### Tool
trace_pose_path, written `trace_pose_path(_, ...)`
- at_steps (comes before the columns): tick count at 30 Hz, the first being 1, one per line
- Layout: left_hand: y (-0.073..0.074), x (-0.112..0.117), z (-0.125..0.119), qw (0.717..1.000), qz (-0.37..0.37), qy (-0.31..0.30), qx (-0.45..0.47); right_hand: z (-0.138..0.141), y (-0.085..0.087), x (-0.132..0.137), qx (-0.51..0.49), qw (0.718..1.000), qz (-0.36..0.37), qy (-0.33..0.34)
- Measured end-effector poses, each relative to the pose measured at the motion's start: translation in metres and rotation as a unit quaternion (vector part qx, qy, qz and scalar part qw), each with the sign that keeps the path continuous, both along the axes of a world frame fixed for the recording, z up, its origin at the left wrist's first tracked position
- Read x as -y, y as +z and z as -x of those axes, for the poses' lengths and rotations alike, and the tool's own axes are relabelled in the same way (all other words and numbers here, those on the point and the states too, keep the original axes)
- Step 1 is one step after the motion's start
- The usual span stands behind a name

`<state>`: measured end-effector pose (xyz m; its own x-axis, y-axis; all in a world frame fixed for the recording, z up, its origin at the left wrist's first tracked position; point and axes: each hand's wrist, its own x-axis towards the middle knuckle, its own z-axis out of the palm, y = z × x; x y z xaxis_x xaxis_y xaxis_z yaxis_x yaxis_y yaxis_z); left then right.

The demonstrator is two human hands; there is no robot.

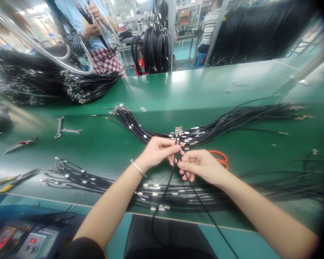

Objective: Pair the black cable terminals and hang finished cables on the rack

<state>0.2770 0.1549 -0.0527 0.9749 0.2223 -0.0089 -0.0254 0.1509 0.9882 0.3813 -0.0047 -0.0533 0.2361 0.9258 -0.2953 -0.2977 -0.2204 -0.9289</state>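
Observation:
My left hand [159,150] and my right hand [199,166] meet over the green bench [164,93], each pinching thin black cables [178,153]. Two metal connector ends [178,131] stick up side by side just above my fingertips. The cables trail down toward me across the bench edge. A long bundle of black cables with metal ends [205,129] lies behind my hands, and another bundle [162,194] lies in front, under my wrists. A silver bangle [138,167] sits on my left wrist.
Orange-handled scissors [220,158] lie just right of my right hand. Two wrenches [64,128], red-handled pliers [18,145] and yellow-handled pliers [8,181] lie at left. A big cable pile [43,82] sits far left. Another person [97,39] handles cables across the bench.

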Motion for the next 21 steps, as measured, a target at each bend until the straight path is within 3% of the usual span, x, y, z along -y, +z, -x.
trace_pose_path(21, 0.0010, 0.0026, 0.0009, 1.000, 0.013, 0.008, 0.011, 0.0008, -0.0002, -0.0002, 0.003, 1.000, 0.000, 0.000)
